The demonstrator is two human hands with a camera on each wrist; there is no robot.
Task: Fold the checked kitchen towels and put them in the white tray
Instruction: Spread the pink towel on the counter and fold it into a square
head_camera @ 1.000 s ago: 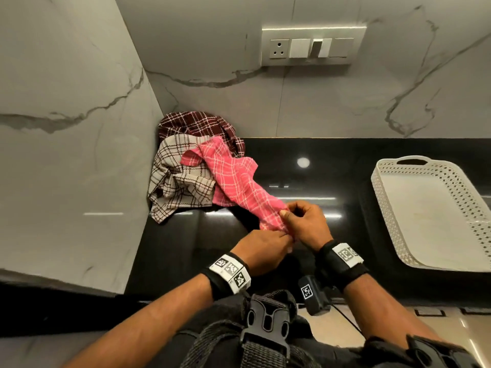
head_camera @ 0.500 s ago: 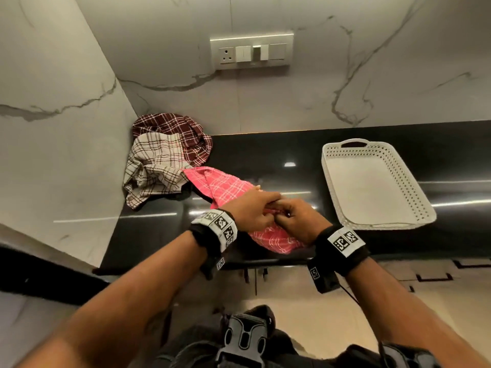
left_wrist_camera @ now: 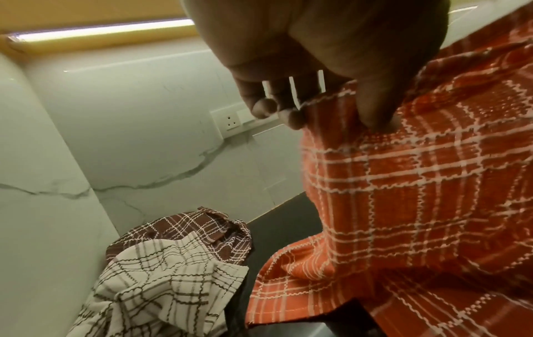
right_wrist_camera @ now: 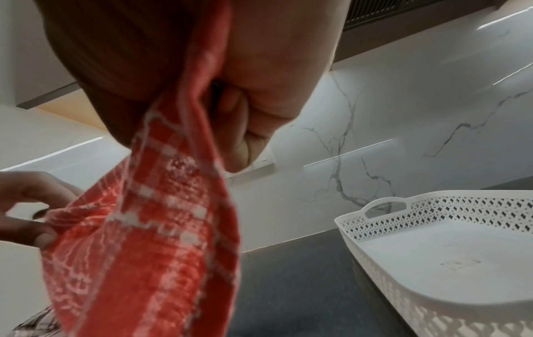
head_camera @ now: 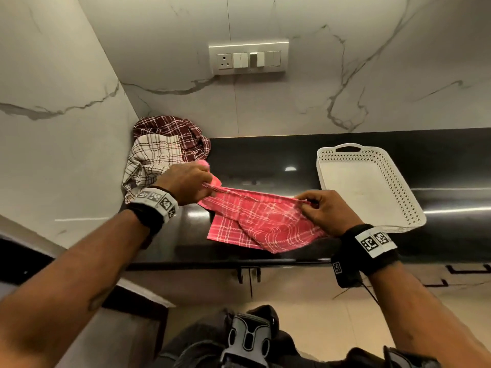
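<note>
A pink-red checked towel (head_camera: 260, 221) hangs stretched above the black counter, held along its top edge by both hands. My left hand (head_camera: 204, 185) pinches its left corner between thumb and fingers, as the left wrist view shows on the towel (left_wrist_camera: 418, 193). My right hand (head_camera: 309, 205) pinches the right corner; the cloth (right_wrist_camera: 161, 228) drops from the curled fingers. A cream checked towel (head_camera: 148, 166) and a maroon checked towel (head_camera: 172, 131) lie crumpled in the back left corner. The white perforated tray (head_camera: 398, 181) stands to the right with nothing in it.
Marble walls close the left side and the back, with a switch plate (head_camera: 248, 58) on the back wall. The black counter (head_camera: 265, 160) runs to the right behind the tray. Its front edge lies just below the hanging towel.
The two hands have moved apart, left hand to the left and right hand to the right, drawing the bunched pink towel out into a stretched sheet lifted off the counter.
</note>
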